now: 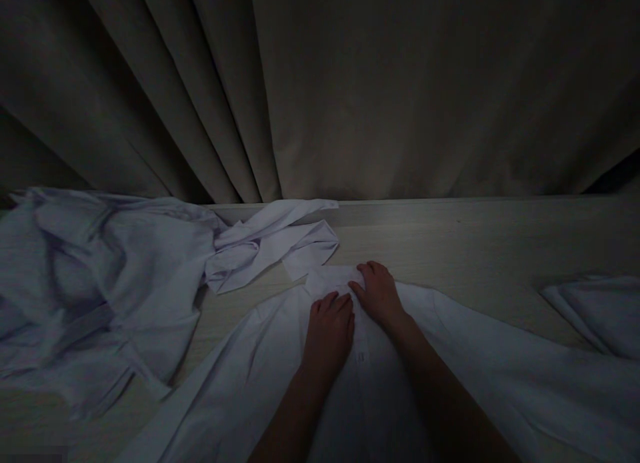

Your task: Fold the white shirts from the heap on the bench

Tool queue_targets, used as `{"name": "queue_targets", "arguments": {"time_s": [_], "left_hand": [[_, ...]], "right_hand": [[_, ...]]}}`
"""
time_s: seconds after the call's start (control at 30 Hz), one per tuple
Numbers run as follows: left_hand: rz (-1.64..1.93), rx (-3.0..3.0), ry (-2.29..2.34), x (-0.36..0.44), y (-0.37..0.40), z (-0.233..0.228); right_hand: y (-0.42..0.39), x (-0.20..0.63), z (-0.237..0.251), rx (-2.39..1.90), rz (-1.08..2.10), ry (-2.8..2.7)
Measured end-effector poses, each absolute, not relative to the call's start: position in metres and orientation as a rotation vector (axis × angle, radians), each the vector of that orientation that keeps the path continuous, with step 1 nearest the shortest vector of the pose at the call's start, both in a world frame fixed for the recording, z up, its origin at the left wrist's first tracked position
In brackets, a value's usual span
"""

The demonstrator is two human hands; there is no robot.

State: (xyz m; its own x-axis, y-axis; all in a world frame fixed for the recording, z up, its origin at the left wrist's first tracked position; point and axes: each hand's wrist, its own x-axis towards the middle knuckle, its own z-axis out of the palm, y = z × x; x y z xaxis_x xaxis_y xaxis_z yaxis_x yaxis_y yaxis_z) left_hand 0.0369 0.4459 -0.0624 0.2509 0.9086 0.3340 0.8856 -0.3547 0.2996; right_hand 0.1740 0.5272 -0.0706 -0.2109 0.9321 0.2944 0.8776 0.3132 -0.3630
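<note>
A white button-up shirt (pixel 370 390) lies spread front up, its sleeves reaching out to both sides. Its collar (pixel 330 274) points away from me, towards the curtain. My left hand (pixel 330 326) is at the front just below the collar, fingers bent and close together on the cloth. A little higher and to the right, my right hand (pixel 379 291) grips the collar's right side between thumb and fingers. The fingertips of both hands are close to each other, and the cloth under them is partly hidden. Buttons on the placket are hard to make out in the dim light.
A crumpled heap of white garments (pixel 135 270) lies on the left, one sleeve or strip reaching towards the collar. At the right edge is a folded white garment (pixel 600 310). Long grey-brown curtains (pixel 360 103) hang behind the pale wood-like surface (pixel 475 250).
</note>
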Motion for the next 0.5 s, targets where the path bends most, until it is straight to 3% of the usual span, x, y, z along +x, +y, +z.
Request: {"name": "queue_targets", "arguments": {"time_s": [0.5], "left_hand": [[0.685, 2.457, 1.79, 0.04, 0.443, -0.062]], "right_hand": [[0.532, 0.188, -0.063, -1.545, 0.238, -2.128]]}}
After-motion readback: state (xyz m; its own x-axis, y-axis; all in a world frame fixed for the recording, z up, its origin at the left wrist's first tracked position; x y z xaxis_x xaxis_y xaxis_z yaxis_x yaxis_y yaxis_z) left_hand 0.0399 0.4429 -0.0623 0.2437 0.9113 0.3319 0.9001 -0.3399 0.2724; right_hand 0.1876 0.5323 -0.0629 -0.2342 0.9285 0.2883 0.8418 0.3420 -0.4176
